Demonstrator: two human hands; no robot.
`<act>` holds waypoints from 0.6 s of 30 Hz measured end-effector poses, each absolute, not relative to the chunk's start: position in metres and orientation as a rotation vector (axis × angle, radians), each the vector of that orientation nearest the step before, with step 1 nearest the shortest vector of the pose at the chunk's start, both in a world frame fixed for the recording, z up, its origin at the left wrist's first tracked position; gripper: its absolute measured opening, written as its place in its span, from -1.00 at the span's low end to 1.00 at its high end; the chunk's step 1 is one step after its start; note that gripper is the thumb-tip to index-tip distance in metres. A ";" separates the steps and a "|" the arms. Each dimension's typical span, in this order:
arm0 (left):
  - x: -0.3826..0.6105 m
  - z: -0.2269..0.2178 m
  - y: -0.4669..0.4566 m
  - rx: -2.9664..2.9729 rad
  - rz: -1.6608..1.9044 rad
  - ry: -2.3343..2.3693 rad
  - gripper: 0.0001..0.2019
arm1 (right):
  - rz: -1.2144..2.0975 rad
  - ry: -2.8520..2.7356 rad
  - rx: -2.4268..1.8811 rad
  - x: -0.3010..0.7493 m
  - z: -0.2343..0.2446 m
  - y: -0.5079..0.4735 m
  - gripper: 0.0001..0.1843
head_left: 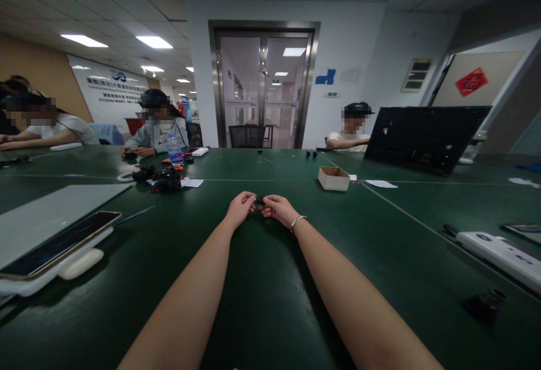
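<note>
Nearest, right side: small black cylindrical part (490,302) on the green worktop (262,302), exact type unclear. Left side: smartphone (63,243) lying screen up on a white item, rounded white case (81,263) just beside it, flat grey panel (54,212) behind, thin blue stick (136,215) near the panel's corner. Right edge: white power strip (502,254).

Mid-worktop, centre: left hand (242,210) and right hand (279,211) meet fingertip to fingertip around a small black part (260,201). Both grips pinched on it, left on one end, right on the other; detail too small and dark to read. Silver bracelet (298,223) on the right wrist.

Past the hands: open cardboard box (332,183) to the right, white paper (381,184) beside it; bundle of black gear (164,179) to the left, water bottle (174,153) behind that. Large black panel (426,139) stands tilted on the right.

Far side: co-worker in a black cap (158,124) on the left, another (350,127) by the black panel, a third (63,127) at far left. Behind: metal-framed glass double doors (240,88) in a white wall.
</note>
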State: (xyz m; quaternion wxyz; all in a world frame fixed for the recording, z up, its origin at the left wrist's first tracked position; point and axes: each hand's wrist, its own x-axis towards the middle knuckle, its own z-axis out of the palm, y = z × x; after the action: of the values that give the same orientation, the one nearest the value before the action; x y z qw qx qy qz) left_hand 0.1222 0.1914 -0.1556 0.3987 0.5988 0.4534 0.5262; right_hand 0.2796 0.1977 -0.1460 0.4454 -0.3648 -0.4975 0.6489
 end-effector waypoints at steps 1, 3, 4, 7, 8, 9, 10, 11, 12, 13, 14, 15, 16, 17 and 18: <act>0.122 -0.156 0.192 1.515 1.337 1.140 -0.75 | 1.606 -1.235 -0.902 0.280 -0.146 0.198 -0.95; 0.123 -0.156 0.192 1.502 1.338 1.124 -0.76 | 1.600 -1.237 -0.900 0.280 -0.146 0.198 -0.95; 0.123 -0.155 0.192 1.490 1.337 1.120 -0.77 | 1.598 -1.236 -0.899 0.280 -0.146 0.198 -0.95; 0.124 -0.152 0.190 1.465 1.332 1.115 -0.79 | 1.597 -1.233 -0.902 0.280 -0.146 0.197 -0.98; 0.124 -0.151 0.190 1.465 1.332 1.116 -0.80 | 1.598 -1.229 -0.903 0.280 -0.146 0.197 -0.98; 0.124 -0.150 0.189 1.468 1.332 1.119 -0.81 | 1.598 -1.225 -0.904 0.280 -0.145 0.197 -0.98; 0.124 -0.149 0.188 1.474 1.329 1.124 -0.81 | 1.598 -1.221 -0.907 0.280 -0.145 0.198 -0.98; 0.124 -0.149 0.188 1.478 1.327 1.133 -0.81 | 1.599 -1.217 -0.910 0.280 -0.145 0.198 -0.98; 0.124 -0.149 0.188 1.482 1.323 1.145 -0.81 | 1.599 -1.216 -0.914 0.280 -0.145 0.198 -0.98; 0.124 -0.149 0.188 1.489 1.320 1.158 -0.80 | 1.598 -1.217 -0.917 0.280 -0.145 0.198 -0.97; 0.124 -0.150 0.188 1.500 1.314 1.172 -0.79 | 1.597 -1.219 -0.918 0.280 -0.145 0.198 -0.97; 0.124 -0.151 0.188 1.514 1.307 1.187 -0.78 | 1.597 -1.221 -0.918 0.280 -0.145 0.198 -0.97; 0.124 -0.152 0.188 1.530 1.299 1.203 -0.77 | 1.597 -1.221 -0.917 0.280 -0.145 0.198 -0.97; 0.123 -0.152 0.188 1.545 1.288 1.221 -0.77 | 1.598 -1.220 -0.915 0.280 -0.145 0.198 -0.97; 0.123 -0.153 0.189 1.558 1.278 1.238 -0.77 | 1.599 -1.218 -0.912 0.280 -0.145 0.198 -0.98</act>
State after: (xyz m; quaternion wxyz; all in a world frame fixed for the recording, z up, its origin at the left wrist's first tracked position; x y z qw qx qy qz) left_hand 0.1233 0.1888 -0.1533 0.3788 0.6097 0.4845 0.5001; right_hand 0.2795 0.1975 -0.1454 0.4504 -0.3689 -0.4926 0.6468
